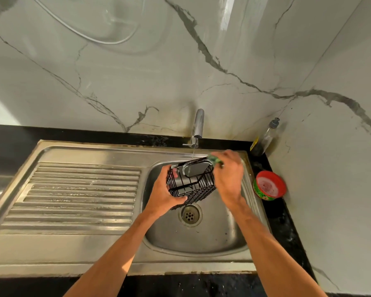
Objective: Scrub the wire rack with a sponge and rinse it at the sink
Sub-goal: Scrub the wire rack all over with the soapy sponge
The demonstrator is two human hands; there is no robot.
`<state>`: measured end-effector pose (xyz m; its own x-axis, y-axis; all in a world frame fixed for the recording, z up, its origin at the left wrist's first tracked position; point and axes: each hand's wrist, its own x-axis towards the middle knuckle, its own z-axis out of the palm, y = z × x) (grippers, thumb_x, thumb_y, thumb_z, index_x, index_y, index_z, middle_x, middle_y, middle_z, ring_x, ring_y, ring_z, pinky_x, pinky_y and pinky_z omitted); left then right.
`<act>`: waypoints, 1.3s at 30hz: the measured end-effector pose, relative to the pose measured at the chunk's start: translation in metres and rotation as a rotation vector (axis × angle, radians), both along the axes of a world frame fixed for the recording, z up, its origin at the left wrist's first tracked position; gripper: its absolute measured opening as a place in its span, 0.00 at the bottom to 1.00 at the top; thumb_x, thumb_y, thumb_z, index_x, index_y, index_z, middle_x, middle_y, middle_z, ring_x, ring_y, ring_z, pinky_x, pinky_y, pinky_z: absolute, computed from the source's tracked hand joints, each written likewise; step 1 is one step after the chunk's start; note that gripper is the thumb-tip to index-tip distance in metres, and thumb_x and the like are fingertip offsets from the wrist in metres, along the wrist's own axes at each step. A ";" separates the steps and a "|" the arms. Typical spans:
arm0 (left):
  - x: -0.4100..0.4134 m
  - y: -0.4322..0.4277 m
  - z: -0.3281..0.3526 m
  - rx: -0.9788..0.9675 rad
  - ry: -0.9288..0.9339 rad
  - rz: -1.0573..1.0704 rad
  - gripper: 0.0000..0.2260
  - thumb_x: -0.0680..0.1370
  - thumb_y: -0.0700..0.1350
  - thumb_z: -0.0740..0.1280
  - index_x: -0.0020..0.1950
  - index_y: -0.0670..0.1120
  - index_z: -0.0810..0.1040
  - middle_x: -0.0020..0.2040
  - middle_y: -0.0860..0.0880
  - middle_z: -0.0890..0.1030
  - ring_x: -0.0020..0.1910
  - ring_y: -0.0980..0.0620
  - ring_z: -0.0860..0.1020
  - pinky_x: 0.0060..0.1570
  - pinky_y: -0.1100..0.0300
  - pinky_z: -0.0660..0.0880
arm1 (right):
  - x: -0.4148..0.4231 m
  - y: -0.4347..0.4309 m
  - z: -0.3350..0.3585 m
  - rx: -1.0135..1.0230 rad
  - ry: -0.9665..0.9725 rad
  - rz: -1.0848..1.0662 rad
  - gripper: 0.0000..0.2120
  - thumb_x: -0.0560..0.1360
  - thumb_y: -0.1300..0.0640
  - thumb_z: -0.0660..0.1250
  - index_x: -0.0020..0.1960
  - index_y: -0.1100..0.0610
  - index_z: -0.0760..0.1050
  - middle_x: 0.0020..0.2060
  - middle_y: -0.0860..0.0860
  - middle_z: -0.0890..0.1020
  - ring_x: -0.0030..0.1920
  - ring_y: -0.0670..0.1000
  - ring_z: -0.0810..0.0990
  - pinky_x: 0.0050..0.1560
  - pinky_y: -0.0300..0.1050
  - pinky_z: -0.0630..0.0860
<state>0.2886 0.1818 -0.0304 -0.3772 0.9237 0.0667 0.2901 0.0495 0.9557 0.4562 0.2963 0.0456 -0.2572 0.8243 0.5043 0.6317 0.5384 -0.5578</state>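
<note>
A black wire rack, shaped like a small basket, hangs tilted over the steel sink bowl. My left hand grips its left end, thumb curled over the lower wires. My right hand holds a green sponge against the rack's upper right corner; most of the sponge is hidden under my fingers. A thin stream of water falls from the chrome tap onto the rack's top edge.
The ribbed steel draining board lies left of the bowl. The drain sits below the rack. A red-rimmed green tub of dish paste and a clear soap bottle stand on the black counter at the right. Marble wall behind.
</note>
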 end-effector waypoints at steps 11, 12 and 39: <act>-0.007 -0.006 -0.002 -0.006 0.011 0.042 0.41 0.59 0.42 0.84 0.63 0.65 0.68 0.59 0.56 0.76 0.63 0.51 0.78 0.56 0.48 0.82 | -0.005 -0.008 0.002 -0.039 0.057 0.109 0.13 0.71 0.69 0.74 0.54 0.58 0.84 0.49 0.53 0.86 0.45 0.45 0.84 0.45 0.38 0.83; -0.006 -0.005 -0.002 -0.007 0.006 0.048 0.41 0.58 0.42 0.84 0.63 0.65 0.68 0.60 0.55 0.77 0.63 0.50 0.78 0.57 0.47 0.82 | -0.009 -0.016 0.001 0.009 -0.017 0.187 0.13 0.71 0.69 0.73 0.54 0.58 0.84 0.50 0.53 0.86 0.46 0.45 0.83 0.48 0.38 0.82; -0.002 0.002 0.009 0.037 0.067 0.078 0.39 0.58 0.42 0.85 0.64 0.54 0.70 0.55 0.57 0.79 0.57 0.55 0.80 0.61 0.47 0.78 | -0.012 -0.065 -0.004 -0.051 -0.095 0.405 0.14 0.71 0.70 0.73 0.53 0.56 0.84 0.49 0.49 0.84 0.46 0.45 0.82 0.49 0.36 0.81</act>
